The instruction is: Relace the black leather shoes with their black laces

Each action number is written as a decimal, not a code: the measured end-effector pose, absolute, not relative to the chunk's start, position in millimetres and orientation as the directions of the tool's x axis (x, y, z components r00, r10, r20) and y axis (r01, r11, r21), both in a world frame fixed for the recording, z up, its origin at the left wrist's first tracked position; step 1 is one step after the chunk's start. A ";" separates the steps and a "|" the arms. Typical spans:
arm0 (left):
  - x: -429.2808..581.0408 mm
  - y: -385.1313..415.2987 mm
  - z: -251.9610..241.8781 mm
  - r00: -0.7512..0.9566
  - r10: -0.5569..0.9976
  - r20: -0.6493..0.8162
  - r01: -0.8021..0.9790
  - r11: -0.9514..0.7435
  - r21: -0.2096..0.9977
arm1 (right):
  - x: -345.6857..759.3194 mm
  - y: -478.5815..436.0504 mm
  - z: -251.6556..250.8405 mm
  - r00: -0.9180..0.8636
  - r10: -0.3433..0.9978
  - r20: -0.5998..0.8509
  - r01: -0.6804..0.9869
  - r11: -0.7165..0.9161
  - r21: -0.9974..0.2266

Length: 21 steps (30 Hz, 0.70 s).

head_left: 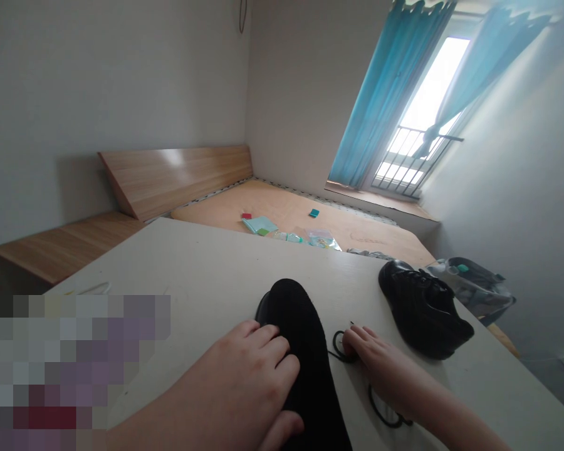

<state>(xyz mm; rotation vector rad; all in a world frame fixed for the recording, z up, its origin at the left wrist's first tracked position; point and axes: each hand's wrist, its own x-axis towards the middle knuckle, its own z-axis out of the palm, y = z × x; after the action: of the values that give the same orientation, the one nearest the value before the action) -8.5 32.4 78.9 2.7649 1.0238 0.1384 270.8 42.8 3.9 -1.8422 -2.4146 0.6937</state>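
Note:
A black shoe lies on the white table right in front of me, toe pointing away. My left hand rests on its left side, fingers wrapped over the upper and thumb underneath. My right hand lies flat on the table just right of that shoe, fingers stretched out and touching a loose black shoelace that curls beside it. A second black shoe sits further right on the table, apart from both hands.
Beyond the table is a bare wooden bed with small coloured packets and a wooden headboard. A grey bin stands right of the table. Blue curtains frame a bright window. A blurred patch covers the lower left.

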 end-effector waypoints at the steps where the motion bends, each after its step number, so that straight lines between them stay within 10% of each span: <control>1: -9.5 31.7 78.7 0.756 0.654 0.020 0.637 -0.742 0.206 | 270.6 44.4 4.6 -0.306 0.929 -0.208 0.887 0.199 -0.417; 10: -14.5 30.1 69.3 0.752 0.647 0.125 0.601 -0.752 0.271 | 246.5 64.4 108.7 -0.188 0.976 0.112 0.223 0.153 -0.963; 14: -15.2 30.2 72.8 0.749 0.653 0.110 0.606 -0.743 0.284 | 205.6 55.7 151.5 0.058 0.969 0.238 -0.206 0.245 -0.947; 21: -14.8 30.4 78.7 0.752 0.656 0.071 0.615 -0.736 0.283 | 157.6 56.8 131.6 -0.128 0.984 0.128 -0.493 0.049 -0.869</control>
<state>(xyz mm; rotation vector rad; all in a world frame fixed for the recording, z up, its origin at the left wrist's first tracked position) -14.8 30.4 78.7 2.7080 0.9995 0.2424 157.6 56.8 131.6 -0.6833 -0.9720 1.4517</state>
